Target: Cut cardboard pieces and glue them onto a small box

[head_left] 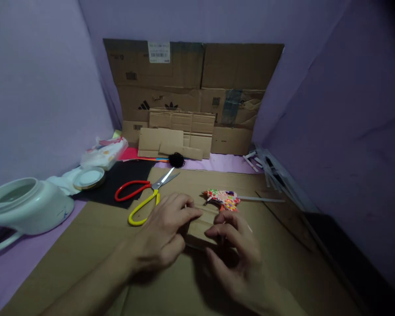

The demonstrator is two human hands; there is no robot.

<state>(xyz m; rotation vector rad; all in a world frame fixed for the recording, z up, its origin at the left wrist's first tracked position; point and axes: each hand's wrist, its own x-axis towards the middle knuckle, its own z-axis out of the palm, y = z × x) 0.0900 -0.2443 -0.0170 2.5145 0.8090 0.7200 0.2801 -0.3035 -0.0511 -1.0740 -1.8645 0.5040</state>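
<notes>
A small folded cardboard piece (200, 226) sits between my hands above the cardboard sheet. My left hand (169, 226) is closed at its left side, with the index fingertip pressing on its top edge. On the right side, the curled fingers of my right hand (238, 248) touch the same piece, the thumb low at its near edge. Just beyond lies a flower-patterned glue gun (223, 198) with a clear glue stick (260, 199) out of its back. Scissors (156, 184) with one red and one yellow handle lie open near my left hand.
A cardboard sheet (95, 263) covers the work surface. At left stand a white teapot (29, 208) and a round lid (88, 177) by black paper (125, 175). Black yarn (176, 159) lies before leaning cardboard (191, 83). Clear glue sticks (276, 175) lie at right.
</notes>
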